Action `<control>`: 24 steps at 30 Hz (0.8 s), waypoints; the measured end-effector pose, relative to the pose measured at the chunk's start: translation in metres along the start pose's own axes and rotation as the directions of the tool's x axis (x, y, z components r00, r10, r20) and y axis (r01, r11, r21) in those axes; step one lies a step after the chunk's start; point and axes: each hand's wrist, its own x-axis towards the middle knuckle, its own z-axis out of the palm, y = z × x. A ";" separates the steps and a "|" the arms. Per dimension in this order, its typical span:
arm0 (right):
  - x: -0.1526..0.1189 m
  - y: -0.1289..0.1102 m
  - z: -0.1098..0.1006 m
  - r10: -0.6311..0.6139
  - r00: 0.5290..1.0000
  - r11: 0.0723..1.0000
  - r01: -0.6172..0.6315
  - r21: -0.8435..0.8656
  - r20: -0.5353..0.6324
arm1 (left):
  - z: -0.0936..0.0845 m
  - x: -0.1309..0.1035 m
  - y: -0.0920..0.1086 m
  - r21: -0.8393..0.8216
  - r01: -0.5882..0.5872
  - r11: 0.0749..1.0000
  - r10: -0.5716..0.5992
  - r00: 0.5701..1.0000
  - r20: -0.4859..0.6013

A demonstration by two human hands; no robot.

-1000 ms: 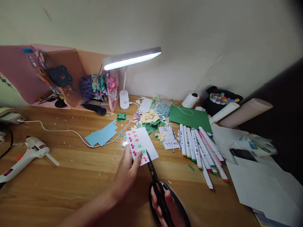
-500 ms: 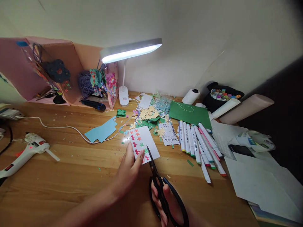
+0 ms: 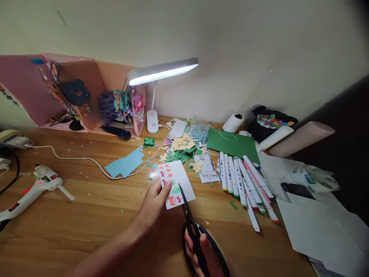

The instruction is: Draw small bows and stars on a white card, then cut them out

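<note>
Curling closed through the handles of the black scissors (image 3: 188,220), the right hand (image 3: 209,251) points their tip over the drawn-on card (image 3: 185,177). Forearm slanting inward, the left hand (image 3: 152,202) pinches its left edge, apparently leaving the right side accessible. Farther off, paper scraps (image 3: 183,143) litter the table (image 3: 95,215).

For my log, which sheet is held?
The white sheet with bows and stars, in the left hand; the green sheet, blue sheet and plain white sheets lie unheld.

On my desk (image 3: 86,211): glue gun (image 3: 33,192) is lying left of my card (image 3: 179,177) — markers (image 3: 240,182) are lying right — lamp (image 3: 164,72) is standing behind.
</note>
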 end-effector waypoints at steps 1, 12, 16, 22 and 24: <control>-0.001 -0.002 0.002 -0.007 1.000 1.000 0.007 0.005 0.004 | -0.001 0.000 -0.001 0.024 -0.004 1.000 0.004 1.000 0.006; 0.004 -0.002 -0.001 -0.140 0.987 0.983 0.149 -0.105 0.082 | 0.003 -0.008 0.000 0.190 -0.019 0.982 0.009 0.999 0.050; 0.005 -0.002 -0.002 -0.133 0.984 0.981 0.147 -0.130 0.115 | 0.004 -0.010 0.000 0.153 -0.008 0.988 0.003 0.999 0.035; 0.009 0.009 0.000 -0.116 0.990 0.992 0.120 -0.049 0.074 | 0.008 -0.012 0.003 0.098 0.036 0.995 -0.043 0.997 0.065; 0.011 0.013 -0.001 -0.111 0.992 0.993 0.112 -0.021 0.054 | 0.009 -0.012 0.003 0.099 0.044 0.994 -0.050 0.997 0.063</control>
